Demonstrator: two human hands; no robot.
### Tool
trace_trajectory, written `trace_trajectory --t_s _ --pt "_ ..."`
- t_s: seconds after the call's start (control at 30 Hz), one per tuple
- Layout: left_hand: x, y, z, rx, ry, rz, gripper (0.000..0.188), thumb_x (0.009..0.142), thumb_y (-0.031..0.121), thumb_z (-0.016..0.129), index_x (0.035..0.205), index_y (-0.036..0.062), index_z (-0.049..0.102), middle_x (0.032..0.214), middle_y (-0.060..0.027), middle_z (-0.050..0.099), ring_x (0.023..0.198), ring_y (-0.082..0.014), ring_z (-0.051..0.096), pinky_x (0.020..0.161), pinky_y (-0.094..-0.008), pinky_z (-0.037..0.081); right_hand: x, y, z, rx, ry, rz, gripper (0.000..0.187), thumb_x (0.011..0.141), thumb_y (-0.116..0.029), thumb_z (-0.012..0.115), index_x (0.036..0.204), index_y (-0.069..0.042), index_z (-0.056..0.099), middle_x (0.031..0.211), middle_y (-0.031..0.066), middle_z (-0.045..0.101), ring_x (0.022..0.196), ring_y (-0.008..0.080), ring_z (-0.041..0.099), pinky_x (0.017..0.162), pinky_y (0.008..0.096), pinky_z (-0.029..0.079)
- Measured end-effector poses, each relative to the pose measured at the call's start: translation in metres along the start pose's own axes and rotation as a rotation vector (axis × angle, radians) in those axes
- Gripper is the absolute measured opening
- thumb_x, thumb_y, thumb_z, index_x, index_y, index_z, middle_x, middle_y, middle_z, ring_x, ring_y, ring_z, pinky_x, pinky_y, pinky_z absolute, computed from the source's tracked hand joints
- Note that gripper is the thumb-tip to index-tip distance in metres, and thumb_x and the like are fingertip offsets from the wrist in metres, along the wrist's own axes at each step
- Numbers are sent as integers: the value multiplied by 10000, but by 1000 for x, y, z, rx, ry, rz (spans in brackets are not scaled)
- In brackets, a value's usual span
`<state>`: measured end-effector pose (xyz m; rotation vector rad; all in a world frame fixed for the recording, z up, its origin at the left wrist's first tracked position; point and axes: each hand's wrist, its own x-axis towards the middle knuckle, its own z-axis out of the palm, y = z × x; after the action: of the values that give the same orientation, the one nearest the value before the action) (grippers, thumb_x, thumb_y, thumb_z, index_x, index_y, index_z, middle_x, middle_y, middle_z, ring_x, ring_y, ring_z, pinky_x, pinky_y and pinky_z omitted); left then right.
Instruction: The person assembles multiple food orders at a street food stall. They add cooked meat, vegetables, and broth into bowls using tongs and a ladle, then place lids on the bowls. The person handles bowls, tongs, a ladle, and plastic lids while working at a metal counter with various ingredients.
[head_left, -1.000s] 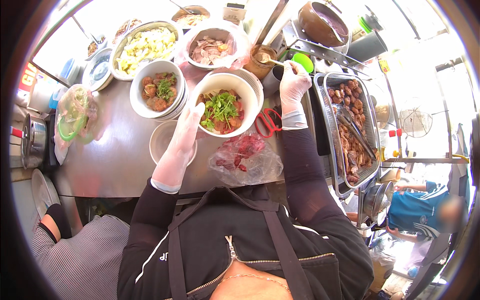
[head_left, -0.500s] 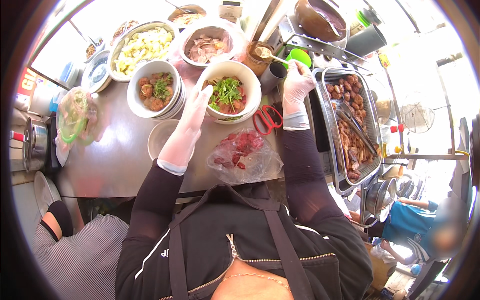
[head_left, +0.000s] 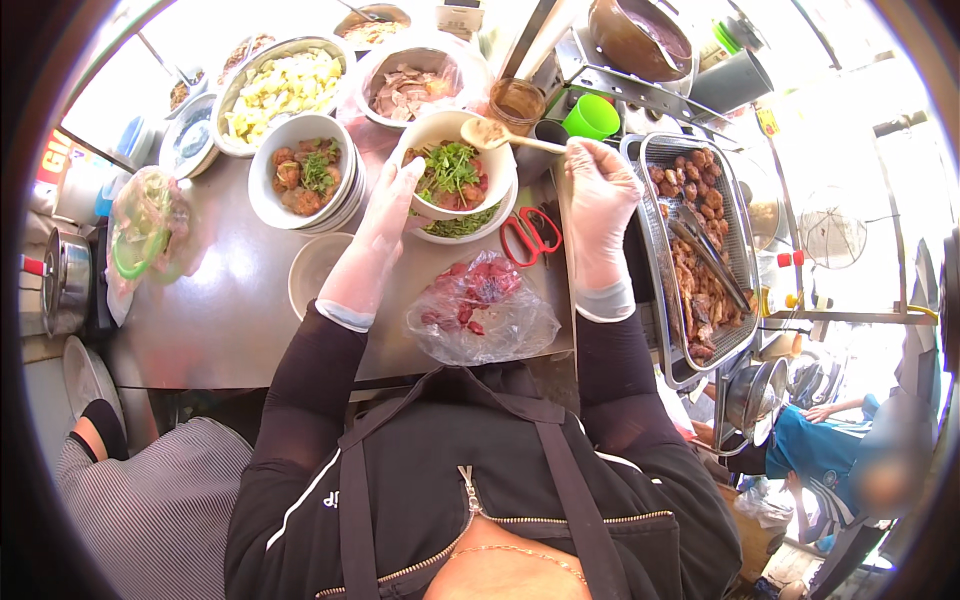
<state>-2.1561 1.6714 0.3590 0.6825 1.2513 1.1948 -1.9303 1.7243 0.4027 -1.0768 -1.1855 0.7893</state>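
My gloved left hand (head_left: 378,235) is closed on the side of a white bowl (head_left: 502,180). Chopped green herbs (head_left: 450,172) lie over meat inside it. The bowl is held up above another bowl of leafy greens (head_left: 462,224), overlapping it. In my gloved right hand (head_left: 602,190) the fingers pinch the handle of a spoon (head_left: 486,133). Its head, carrying something pale brown, is over the far rim of the held bowl. Behind the spoon stands an open brown jar (head_left: 516,103). Red-handled scissors (head_left: 532,238) lie beside the bowls.
A stack of bowls (head_left: 347,195) topped with meatballs and herbs stands left. Nearer are an empty bowl (head_left: 312,272) and a plastic bag of red meat (head_left: 482,315). A mesh tray (head_left: 745,225) of cooked meat with tongs sits right. Basins of food (head_left: 345,62) line the back.
My right hand has moved nearer to me, bringing the spoon from over the jar to above the bowl. The held bowl has lifted and shifted, showing more greens in the bowl beneath.
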Motion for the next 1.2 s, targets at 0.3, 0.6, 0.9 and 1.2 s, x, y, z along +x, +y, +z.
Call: trace_trajectory --t_s 0.3,0.6,0.9,1.2 --pt "-46 12 -2 -121 -52 83 598 988 380 472 1503 126 304 1423 -92 461 1210 -215 564 898 -402 559 61 32 13 -561 133 -518 93 792 -73 733 882 -58 713 781 104 688 710 256 666 665 347 519" --pt "-152 -12 -62 -340 262 215 624 971 317 510 1464 -15 320 1454 -128 450 1336 -242 445 1117 -409 366 98 49 53 -924 -216 -509 164 860 -287 656 941 -171 740 858 130 701 807 341 670 718 430 519" --pt "-267 -18 -109 -338 730 310 595 1000 362 455 1458 10 315 1420 -170 471 1239 -302 551 899 -465 574 6 -12 71 -363 -243 -444 123 833 -170 746 827 -48 744 721 131 688 657 252 648 648 330 504" --pt "-269 -16 -186 -303 778 224 607 981 452 420 1430 49 352 1369 -166 513 1139 -298 622 731 -412 624 -145 -31 29 -281 -752 -496 174 794 64 659 948 -5 705 851 169 706 758 306 704 674 346 551"
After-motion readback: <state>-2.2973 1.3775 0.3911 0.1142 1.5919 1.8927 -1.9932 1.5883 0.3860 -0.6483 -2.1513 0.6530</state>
